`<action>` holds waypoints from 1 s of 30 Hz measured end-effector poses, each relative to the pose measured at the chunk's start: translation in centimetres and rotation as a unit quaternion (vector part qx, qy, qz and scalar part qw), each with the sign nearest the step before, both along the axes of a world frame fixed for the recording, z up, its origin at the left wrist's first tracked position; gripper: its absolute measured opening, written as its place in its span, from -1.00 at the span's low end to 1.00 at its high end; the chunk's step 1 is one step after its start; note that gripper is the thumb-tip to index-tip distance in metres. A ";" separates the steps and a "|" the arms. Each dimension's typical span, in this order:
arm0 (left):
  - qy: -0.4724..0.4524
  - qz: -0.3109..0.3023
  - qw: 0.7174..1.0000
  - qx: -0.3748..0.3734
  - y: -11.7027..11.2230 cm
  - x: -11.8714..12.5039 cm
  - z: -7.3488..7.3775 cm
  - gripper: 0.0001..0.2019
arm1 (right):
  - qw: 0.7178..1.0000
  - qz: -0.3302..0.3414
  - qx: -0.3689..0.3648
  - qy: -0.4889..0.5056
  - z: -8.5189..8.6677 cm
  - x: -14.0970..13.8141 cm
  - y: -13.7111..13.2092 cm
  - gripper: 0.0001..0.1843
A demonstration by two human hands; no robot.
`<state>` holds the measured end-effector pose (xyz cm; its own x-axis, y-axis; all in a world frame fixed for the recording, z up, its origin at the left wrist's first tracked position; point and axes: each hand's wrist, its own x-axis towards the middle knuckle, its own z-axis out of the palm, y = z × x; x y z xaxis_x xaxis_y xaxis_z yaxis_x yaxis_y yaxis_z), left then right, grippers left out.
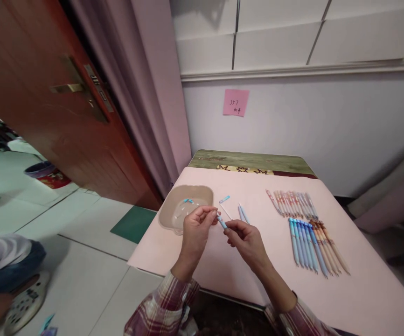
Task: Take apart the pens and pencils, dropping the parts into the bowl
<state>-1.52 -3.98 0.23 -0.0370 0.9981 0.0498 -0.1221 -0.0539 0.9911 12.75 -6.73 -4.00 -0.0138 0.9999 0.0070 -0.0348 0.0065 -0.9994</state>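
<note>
Above the pink-covered table [230, 280], a light blue pen barrel [222, 222] is held between my two hands. My left hand [199, 224] pinches its upper end, and my right hand [244, 239] grips the lower end with thumb and fingers. Just beyond them lie a blue pen part with a clip [225, 199], a thin white refill [226, 212] and light blue pen pieces [243, 213]. To the left, a beige basin [167, 210] holds small blue parts [188, 200] and some small pale pieces.
Rows of pens lie at the right: blue pens [302, 245], brown pens [330, 249] and pale patterned pens [291, 203]. A wooden door [62, 93] stands at the left. A person's shoe [27, 298] shows at lower left. A pink note [236, 102] hangs on the wall.
</note>
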 end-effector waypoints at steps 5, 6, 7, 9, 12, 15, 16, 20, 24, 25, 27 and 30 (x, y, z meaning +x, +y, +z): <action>-0.012 -0.007 1.000 -0.002 -0.6 -0.5 0.5 -0.85 | 1.000 -0.010 0.004 0.004 0.5 -0.3 -0.5 -0.76; -0.014 -0.007 1.000 -0.003 -0.7 -0.7 0.6 -0.85 | 1.000 -0.009 0.006 0.005 0.6 -0.3 -0.6 -0.75; -0.013 -0.007 1.000 -0.002 -0.8 -0.9 0.6 -0.85 | 1.000 -0.009 0.007 0.005 0.6 -0.4 -0.7 -0.75; -0.003 -0.007 1.000 0.003 -1.0 -1.3 0.6 -0.85 | 1.000 -0.012 0.008 0.005 0.6 -0.6 -0.8 -0.74; 0.029 -0.013 0.999 0.019 -1.3 -1.7 0.6 -0.86 | 1.000 -0.009 0.013 0.001 0.5 -0.8 -1.0 -0.75; 0.063 -0.031 0.997 0.035 -1.6 -1.7 0.9 -0.87 | 1.000 0.005 0.023 -0.004 0.6 -1.0 -1.2 -0.74; 0.073 -0.036 0.996 0.037 -1.7 -1.7 1.0 -0.87 | 1.000 0.007 0.025 -0.004 0.6 -1.0 -1.2 -0.74; 0.103 -0.045 0.993 0.041 -2.1 -1.6 1.4 -0.84 | 0.999 -0.006 0.031 0.010 0.6 -1.0 -1.4 -0.73; 0.083 -0.050 0.994 0.053 -2.3 -1.5 1.2 -0.77 | 0.998 -0.015 0.035 0.049 0.8 -1.0 -1.6 -0.72; 0.069 -0.059 0.995 0.050 -2.3 -1.5 1.0 -0.76 | 0.997 -0.010 0.038 0.059 0.9 -1.0 -1.7 -0.73; 0.042 -0.083 0.995 0.041 -2.2 -1.4 0.5 -0.75 | 0.996 -0.003 0.047 0.076 1.0 -1.1 -1.8 -0.74; 0.038 -0.103 0.993 0.039 -2.1 -1.3 -0.3 -0.80 | 0.994 -0.003 0.056 0.098 0.9 -1.1 -1.8 -0.74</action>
<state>-2.79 -6.08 -0.06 0.1743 0.9772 0.1212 -0.0633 -0.1117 0.9917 11.66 -8.55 -3.07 0.0040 0.9927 0.1202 -0.2285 0.1179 -0.9664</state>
